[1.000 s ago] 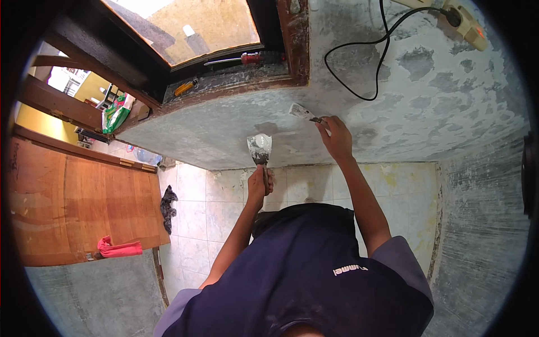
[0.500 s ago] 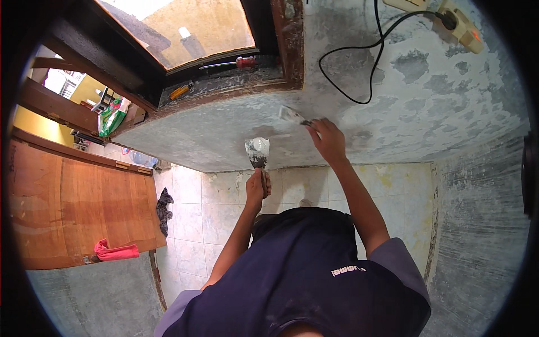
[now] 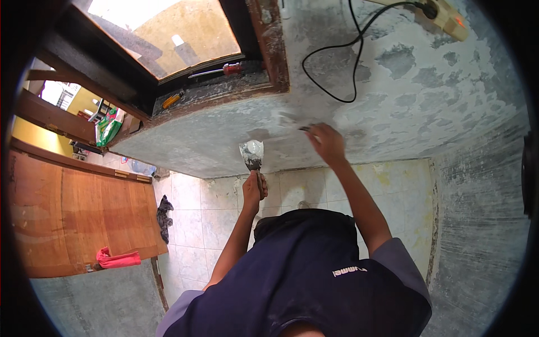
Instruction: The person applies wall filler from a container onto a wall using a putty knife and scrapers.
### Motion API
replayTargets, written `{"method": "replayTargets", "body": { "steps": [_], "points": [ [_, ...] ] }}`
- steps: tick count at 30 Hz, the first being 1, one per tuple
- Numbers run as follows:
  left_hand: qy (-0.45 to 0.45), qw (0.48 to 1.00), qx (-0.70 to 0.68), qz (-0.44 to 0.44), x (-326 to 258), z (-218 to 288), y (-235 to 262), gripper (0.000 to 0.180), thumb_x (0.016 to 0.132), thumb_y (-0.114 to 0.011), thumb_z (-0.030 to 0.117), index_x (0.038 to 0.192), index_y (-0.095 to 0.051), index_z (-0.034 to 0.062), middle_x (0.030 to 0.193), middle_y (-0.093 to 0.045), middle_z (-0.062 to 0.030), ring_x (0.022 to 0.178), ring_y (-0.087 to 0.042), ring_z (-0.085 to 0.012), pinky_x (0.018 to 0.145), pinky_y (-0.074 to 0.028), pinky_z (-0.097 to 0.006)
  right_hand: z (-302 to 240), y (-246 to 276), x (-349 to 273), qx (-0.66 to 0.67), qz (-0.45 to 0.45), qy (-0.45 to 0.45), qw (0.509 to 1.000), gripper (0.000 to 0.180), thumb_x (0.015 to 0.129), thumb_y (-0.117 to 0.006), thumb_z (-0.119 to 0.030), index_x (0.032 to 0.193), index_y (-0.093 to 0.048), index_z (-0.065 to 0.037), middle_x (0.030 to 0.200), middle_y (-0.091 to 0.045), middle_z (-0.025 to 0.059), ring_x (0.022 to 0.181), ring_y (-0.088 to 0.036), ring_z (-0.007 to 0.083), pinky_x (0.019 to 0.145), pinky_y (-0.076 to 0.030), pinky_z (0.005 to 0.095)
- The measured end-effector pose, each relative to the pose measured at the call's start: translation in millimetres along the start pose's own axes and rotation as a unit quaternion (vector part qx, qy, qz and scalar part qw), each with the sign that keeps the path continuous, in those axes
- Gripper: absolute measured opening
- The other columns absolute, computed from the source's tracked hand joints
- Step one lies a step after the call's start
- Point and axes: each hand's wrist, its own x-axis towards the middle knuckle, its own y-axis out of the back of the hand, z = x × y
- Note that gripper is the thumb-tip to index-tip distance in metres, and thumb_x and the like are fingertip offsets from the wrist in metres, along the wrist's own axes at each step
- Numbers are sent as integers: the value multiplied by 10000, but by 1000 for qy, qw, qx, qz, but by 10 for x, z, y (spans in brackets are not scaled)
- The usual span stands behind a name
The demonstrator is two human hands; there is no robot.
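Observation:
My left hand point(image 3: 254, 188) is closed round the dark handle of a putty knife point(image 3: 254, 163). A white lump of putty point(image 3: 255, 148) sits on its broad blade, a little out from the wall. To the right and higher, my right hand point(image 3: 327, 144) grips a second scraper point(image 3: 304, 128) by its handle. Its blade is smeared by motion against the patchy grey wall point(image 3: 202, 129), below the window frame, so whether it touches cannot be told. Damp-looking darker patches mark the wall near both tools.
A red-handled screwdriver point(image 3: 231, 68) and a yellow-handled tool point(image 3: 173, 100) lie on the window sill. A black cable point(image 3: 355, 78) hangs in a loop from a power strip point(image 3: 449, 21) at upper right. A wooden door point(image 3: 84, 208) with a pink cloth point(image 3: 118, 258) stands at left.
The view has shifted slightly, moving the window and cable leftward. My right hand's scraper has changed angle and its blade is now blurred. My left hand still holds the loaded putty knife.

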Motion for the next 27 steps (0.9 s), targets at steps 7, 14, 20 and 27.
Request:
{"method": "replayTargets", "body": {
  "steps": [7, 14, 20, 27],
  "points": [
    [-15, 1000, -1, -13, -12, 61, -156, 524, 1089, -441, 553, 912, -594, 84, 689, -548, 1, 537, -522, -94, 489, -442, -252, 697, 345, -231, -125, 26, -27, 991, 138, 921, -743, -248, 937, -690, -122, 875, -673, 79, 783, -683, 300, 663, -565, 423],
    [-16, 999, 22, 25, -162, -127, -148, 542, 1088, -444, 556, 887, -603, 78, 677, -561, -2, 508, -517, -90, 461, -429, -250, 922, 868, -812, -61, 86, -14, 994, 102, 913, -762, -183, 962, -717, -106, 914, -699, 81, 822, -696, 306, 700, -571, 427],
    [-17, 999, 5, 26, -253, -161, -339, 537, 1089, -446, 550, 884, -601, 79, 677, -568, -9, 505, -523, -97, 456, -437, -256, -104, 59, 272, -27, -48, -24, 998, 200, 919, -735, -304, 969, -717, -111, 943, -712, 79, 840, -705, 290, 735, -581, 423],
    [-11, 1000, 6, -13, -444, -128, -551, 534, 1086, -437, 566, 914, -582, 82, 688, -563, -16, 513, -526, -111, 462, -440, -267, 1513, 1192, -1117, -187, 57, -21, 981, 140, 914, -738, -181, 1022, -732, -92, 958, -733, 114, 905, -709, 312, 786, -581, 425]
  ]
}}
